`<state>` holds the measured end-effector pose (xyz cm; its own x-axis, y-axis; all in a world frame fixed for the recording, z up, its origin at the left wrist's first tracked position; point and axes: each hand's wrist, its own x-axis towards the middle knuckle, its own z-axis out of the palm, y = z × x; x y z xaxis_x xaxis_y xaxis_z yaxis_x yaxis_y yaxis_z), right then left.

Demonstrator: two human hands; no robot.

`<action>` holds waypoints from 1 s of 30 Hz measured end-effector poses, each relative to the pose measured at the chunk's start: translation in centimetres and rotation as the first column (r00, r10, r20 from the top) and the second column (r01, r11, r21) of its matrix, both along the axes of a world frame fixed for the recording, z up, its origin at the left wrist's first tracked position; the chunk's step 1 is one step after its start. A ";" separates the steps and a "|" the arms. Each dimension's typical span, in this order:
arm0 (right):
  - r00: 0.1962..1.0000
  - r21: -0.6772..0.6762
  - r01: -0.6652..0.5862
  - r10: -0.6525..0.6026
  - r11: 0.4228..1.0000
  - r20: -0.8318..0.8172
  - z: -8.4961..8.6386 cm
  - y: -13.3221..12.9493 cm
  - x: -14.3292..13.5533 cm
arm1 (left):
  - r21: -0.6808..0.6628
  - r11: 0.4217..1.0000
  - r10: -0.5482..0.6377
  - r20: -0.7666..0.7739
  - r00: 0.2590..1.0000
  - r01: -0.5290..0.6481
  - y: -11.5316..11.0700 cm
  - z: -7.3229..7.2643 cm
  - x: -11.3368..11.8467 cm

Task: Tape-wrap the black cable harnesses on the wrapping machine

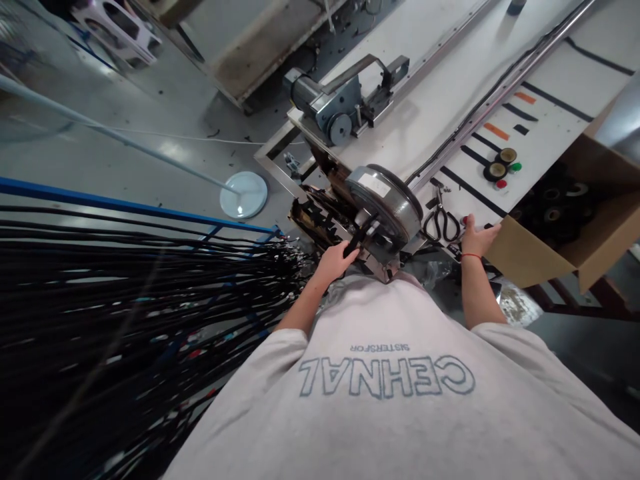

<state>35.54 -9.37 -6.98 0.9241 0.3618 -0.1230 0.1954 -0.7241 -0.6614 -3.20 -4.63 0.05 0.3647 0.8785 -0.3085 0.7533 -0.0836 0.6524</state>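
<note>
My left hand (336, 262) is closed around a black cable (354, 243) at the near side of a round, drum-like machine (387, 203). The cable runs up to the machine's hub, where its end is hidden. My right hand (477, 238) rests at the near edge of the white worktable (540, 143), fingers apart and holding nothing. One fingertip is at a small red button, partly covered. Black-handled scissors (441, 223) lie between the machine and my right hand.
An open cardboard box (530, 257) with black tape rolls stands right of my right hand. A motor unit (330, 107) sits at the table's far left. Many black cables (150, 267) hang on a blue rack at left. Two tape rolls (497, 171) lie on the table.
</note>
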 end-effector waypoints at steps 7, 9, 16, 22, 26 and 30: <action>1.000 0.005 -0.003 0.003 1.000 -0.005 0.5 0.0 -0.1 | -0.165 0.986 -0.022 0.073 0.997 0.034 -0.9 -0.9 -1.8; 1.000 0.002 -0.010 0.010 1.000 -0.004 0.7 0.0 -0.1 | -0.206 0.978 -0.001 0.121 0.993 0.026 -1.5 -1.2 -2.0; 1.000 0.008 -0.001 0.001 1.000 -0.014 1.0 0.2 -0.3 | -0.144 0.988 0.093 0.207 0.974 -0.064 -0.6 -1.4 -1.0; 0.997 -0.013 -0.023 0.024 1.000 0.068 3.3 0.6 0.3 | -0.499 0.866 0.264 0.383 0.885 -0.042 2.7 -1.5 0.7; 0.965 0.181 -0.253 0.233 0.950 0.122 7.6 2.7 -0.5 | -0.808 0.572 0.317 0.375 0.871 0.140 4.4 -1.7 1.0; 0.660 0.412 -0.650 0.743 0.639 -0.112 11.8 8.4 -5.3 | -0.884 0.429 0.177 0.281 0.943 0.183 6.2 -2.1 1.7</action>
<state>30.27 -1.01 4.83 0.3283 0.9423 -0.0655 0.3497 -0.1857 -0.9183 -1.53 1.59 -2.04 0.5904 0.1681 -0.7894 0.5147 0.6750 0.5287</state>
